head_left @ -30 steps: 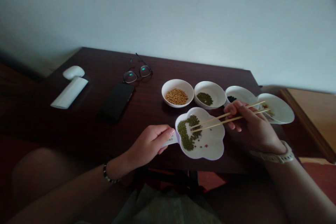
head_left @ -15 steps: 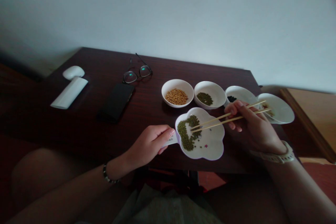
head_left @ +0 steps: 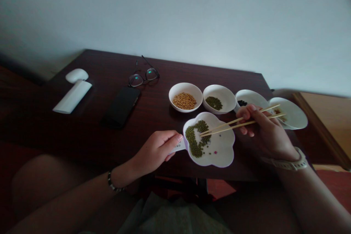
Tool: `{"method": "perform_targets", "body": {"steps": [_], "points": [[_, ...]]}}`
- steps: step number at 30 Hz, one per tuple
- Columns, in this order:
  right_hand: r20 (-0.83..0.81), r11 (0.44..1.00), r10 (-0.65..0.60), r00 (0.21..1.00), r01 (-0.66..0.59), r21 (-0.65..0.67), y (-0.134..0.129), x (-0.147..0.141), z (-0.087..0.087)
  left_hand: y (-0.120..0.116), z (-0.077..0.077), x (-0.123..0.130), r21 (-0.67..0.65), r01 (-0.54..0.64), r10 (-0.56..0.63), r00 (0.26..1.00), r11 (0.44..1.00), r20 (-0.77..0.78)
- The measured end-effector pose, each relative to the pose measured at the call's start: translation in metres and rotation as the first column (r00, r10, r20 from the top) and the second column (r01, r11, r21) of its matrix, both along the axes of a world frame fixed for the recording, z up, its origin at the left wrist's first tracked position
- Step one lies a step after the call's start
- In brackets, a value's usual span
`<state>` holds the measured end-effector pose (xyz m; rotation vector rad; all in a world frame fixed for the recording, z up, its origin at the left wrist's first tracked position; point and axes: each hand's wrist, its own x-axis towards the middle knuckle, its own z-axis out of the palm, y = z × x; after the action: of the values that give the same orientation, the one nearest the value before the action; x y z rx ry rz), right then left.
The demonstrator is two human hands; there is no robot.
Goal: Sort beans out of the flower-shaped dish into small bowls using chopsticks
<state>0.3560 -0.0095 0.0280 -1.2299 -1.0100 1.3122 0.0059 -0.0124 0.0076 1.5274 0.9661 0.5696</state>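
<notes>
My left hand [head_left: 161,150] is closed round the handle of a white, flower-shaped dish [head_left: 222,153] with a purple rim. Green beans [head_left: 195,147] lie mostly in the dish's left half, with a few loose ones near its middle. In my right hand [head_left: 263,131] is a pair of chopsticks [head_left: 227,127], their tips close together among the beans; whether they pinch one I cannot make out. Behind the dish stand a white bowl of yellow beans [head_left: 184,101] and a white bowl [head_left: 227,98] of green beans.
Further right are a bowl [head_left: 251,97] with dark beans and another bowl [head_left: 297,113], partly hidden by my right hand. To the left lie a black phone [head_left: 122,106], eyeglasses [head_left: 144,76] and a white case-like object [head_left: 72,97] beside a rounded white piece [head_left: 76,75]. A wall borders the table's back.
The chopstick tips have drawn slightly closer together among the green beans. My left hand and the dish have stayed in place.
</notes>
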Motion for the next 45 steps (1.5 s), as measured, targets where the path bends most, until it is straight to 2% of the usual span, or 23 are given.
{"method": "perform_targets", "body": {"steps": [5, 26, 32, 36, 40, 45], "points": [[0.003, 0.998, -0.020, 1.000, 0.020, 0.052, 0.001, -0.002, 0.002, 0.001, -0.001, -0.001, -0.002, 0.005, -0.005, 1.000, 1.000, -0.003], [-0.004, 0.999, 0.017, 1.000, -0.016, 0.039, 0.000, 0.000, -0.005, 0.001, 0.000, 0.002, 0.008, 0.002, -0.002, 1.000, 1.000, -0.003], [-0.069, 0.998, -0.043, 0.997, 0.045, 0.036, 0.000, -0.002, -0.001, 0.000, -0.001, 0.000, -0.001, 0.003, -0.003, 1.000, 1.000, 0.000], [-0.096, 0.989, -0.106, 0.990, 0.115, 0.090, 0.003, 0.001, 0.001, -0.001, -0.001, -0.001, -0.005, 0.001, -0.001, 1.000, 1.000, -0.004], [-0.177, 0.955, -0.248, 0.952, 0.271, 0.117, 0.008, 0.015, 0.002, -0.001, -0.004, -0.005, -0.003, 0.003, -0.003, 1.000, 1.000, -0.013], [-0.258, 0.882, -0.369, 0.893, 0.424, 0.206, 0.017, 0.037, -0.002, -0.002, -0.006, -0.008, -0.013, -0.003, 0.002, 1.000, 1.000, -0.021]]}}
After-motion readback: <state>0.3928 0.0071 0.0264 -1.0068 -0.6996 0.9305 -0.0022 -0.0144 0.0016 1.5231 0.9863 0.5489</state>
